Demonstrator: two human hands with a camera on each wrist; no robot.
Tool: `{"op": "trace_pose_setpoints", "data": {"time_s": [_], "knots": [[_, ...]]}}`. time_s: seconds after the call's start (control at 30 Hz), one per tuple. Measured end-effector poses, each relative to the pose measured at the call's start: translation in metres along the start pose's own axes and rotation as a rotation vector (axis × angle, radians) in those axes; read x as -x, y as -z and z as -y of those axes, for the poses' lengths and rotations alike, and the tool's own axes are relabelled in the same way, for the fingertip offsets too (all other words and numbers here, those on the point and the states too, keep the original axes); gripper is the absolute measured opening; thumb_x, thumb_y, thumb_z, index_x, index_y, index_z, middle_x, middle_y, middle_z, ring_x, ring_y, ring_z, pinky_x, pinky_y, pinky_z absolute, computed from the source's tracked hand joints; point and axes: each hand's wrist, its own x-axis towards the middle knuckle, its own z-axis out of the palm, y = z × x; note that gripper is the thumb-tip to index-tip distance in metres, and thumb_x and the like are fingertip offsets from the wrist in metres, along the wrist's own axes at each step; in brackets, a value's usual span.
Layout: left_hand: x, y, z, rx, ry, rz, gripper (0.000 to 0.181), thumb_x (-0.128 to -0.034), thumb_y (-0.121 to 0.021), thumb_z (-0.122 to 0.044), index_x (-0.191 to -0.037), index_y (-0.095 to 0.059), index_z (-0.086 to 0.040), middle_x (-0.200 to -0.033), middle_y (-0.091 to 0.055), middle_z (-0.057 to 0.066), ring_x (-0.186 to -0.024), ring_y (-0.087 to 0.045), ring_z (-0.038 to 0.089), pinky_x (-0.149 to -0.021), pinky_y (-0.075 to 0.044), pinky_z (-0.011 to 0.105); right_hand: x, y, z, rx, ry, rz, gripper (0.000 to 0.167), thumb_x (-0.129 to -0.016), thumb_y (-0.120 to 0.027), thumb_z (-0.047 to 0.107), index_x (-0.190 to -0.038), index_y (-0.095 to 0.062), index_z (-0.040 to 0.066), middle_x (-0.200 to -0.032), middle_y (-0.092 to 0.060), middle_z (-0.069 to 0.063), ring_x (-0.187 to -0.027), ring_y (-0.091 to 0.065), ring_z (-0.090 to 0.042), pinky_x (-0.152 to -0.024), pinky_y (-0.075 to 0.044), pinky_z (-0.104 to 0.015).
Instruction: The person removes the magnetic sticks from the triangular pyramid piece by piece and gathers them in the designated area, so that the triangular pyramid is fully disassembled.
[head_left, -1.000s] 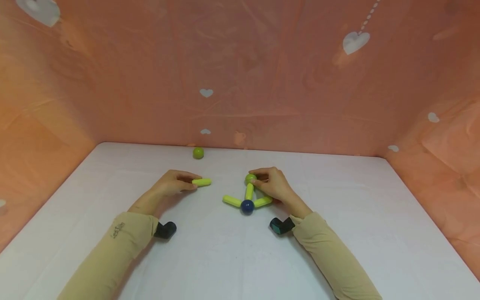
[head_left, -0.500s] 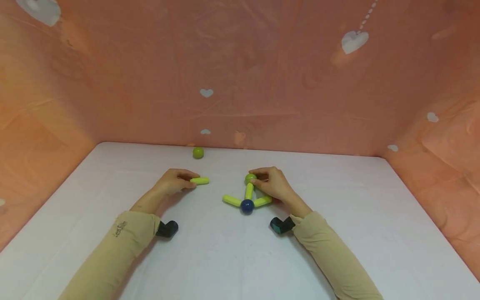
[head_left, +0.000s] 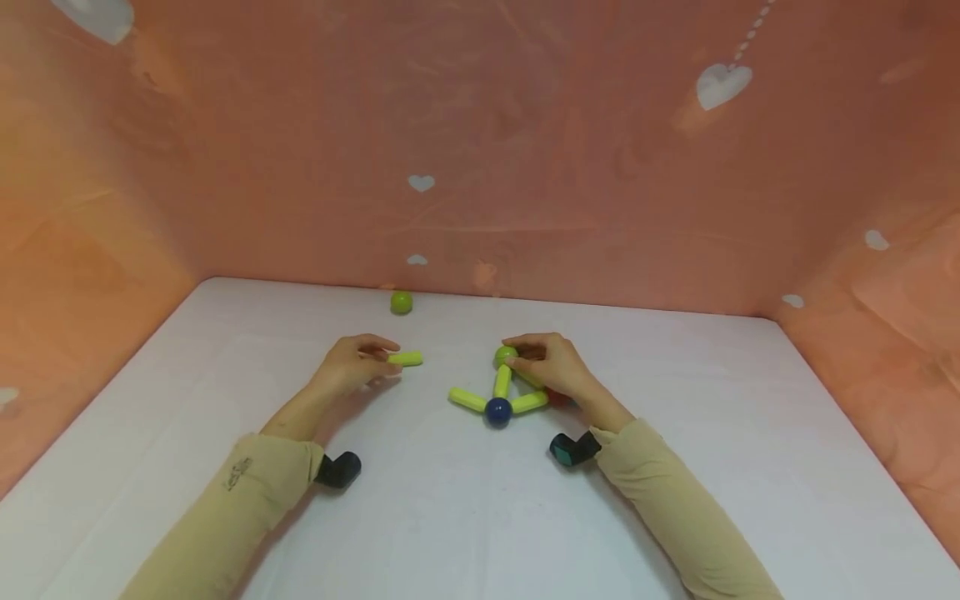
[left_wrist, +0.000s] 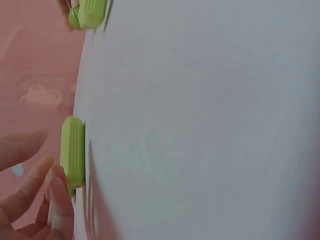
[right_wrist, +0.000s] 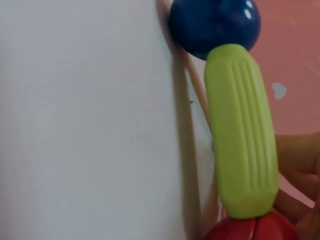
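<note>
My left hand (head_left: pixel 352 362) has its thumb and forefinger parted around the near end of a yellow-green magnetic rod (head_left: pixel 408 358). In the left wrist view, the rod (left_wrist: pixel 73 150) lies on the white surface beside the spread fingers (left_wrist: pixel 25 147). My right hand (head_left: pixel 551 362) pinches a green ball (head_left: pixel 506 356) at the top of a joined shape. From that ball a rod (head_left: pixel 502 382) runs to a dark blue ball (head_left: pixel 498 412). Another rod (right_wrist: pixel 241 130) links the blue ball to a red ball (right_wrist: pixel 252 230), mostly hidden by the right hand. One more rod (head_left: pixel 467 399) sticks out leftward.
A loose green ball (head_left: pixel 401 302) sits near the back edge of the white table (head_left: pixel 420 500). An orange cloth (head_left: pixel 480 150) with pale hearts stands behind and at both sides. Black wrist devices (head_left: pixel 339 471) hang at both sleeves.
The left fingers have spread apart and let go of the rod, which stays about where it was. The right hand keeps its hold. The head view has shifted slightly.
</note>
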Motion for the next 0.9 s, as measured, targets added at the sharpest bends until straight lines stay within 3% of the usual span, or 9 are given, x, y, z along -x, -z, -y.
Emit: {"op": "trace_pose_setpoints", "data": {"time_s": [0.27,0.53,0.67,0.9], "knots": [[0.005,-0.009,-0.002,0.003,-0.085,0.074,0.033,-0.0855,-0.069,-0.009,-0.114,-0.063,0.006,-0.085,-0.062,0.003,-0.072,-0.057,0.011,-0.067,-0.051,0.025,0.007,0.003,0.0,-0.065,-0.006,0.014,0.048,-0.088,-0.068,0.021,-0.133,-0.056,0.007,-0.127,-0.062,-0.016,-0.116,-0.06,-0.031,-0.098,-0.048,-0.043],[0.005,-0.019,-0.002,0.017,-0.122,0.136,0.033,-0.0859,-0.068,-0.011,-0.115,-0.063,0.005,-0.092,-0.07,0.01,-0.076,-0.061,0.008,-0.07,-0.051,0.025,0.015,0.004,0.001,-0.087,0.028,-0.097,0.046,-0.086,-0.071,0.019,-0.127,-0.059,0.005,-0.126,-0.062,-0.016,-0.112,-0.06,-0.032,-0.095,-0.049,-0.045],[0.004,-0.022,-0.002,0.028,-0.148,0.158,0.033,-0.0845,-0.069,-0.009,-0.113,-0.064,0.006,-0.091,-0.07,0.009,-0.076,-0.06,0.006,-0.07,-0.051,0.025,0.021,0.004,0.003,-0.096,0.05,-0.096,0.039,-0.085,-0.072,0.02,-0.121,-0.063,0.006,-0.118,-0.065,-0.011,-0.105,-0.062,-0.027,-0.091,-0.05,-0.042],[0.002,-0.027,-0.002,0.06,-0.143,0.183,0.031,-0.084,-0.069,-0.006,-0.112,-0.064,0.007,-0.089,-0.07,0.006,-0.076,-0.061,0.005,-0.071,-0.052,0.024,0.028,0.001,0.002,-0.105,0.171,-0.062,0.032,-0.086,-0.072,0.018,-0.114,-0.066,0.004,-0.102,-0.07,-0.009,-0.091,-0.062,-0.018,-0.081,-0.05,-0.033]]}}
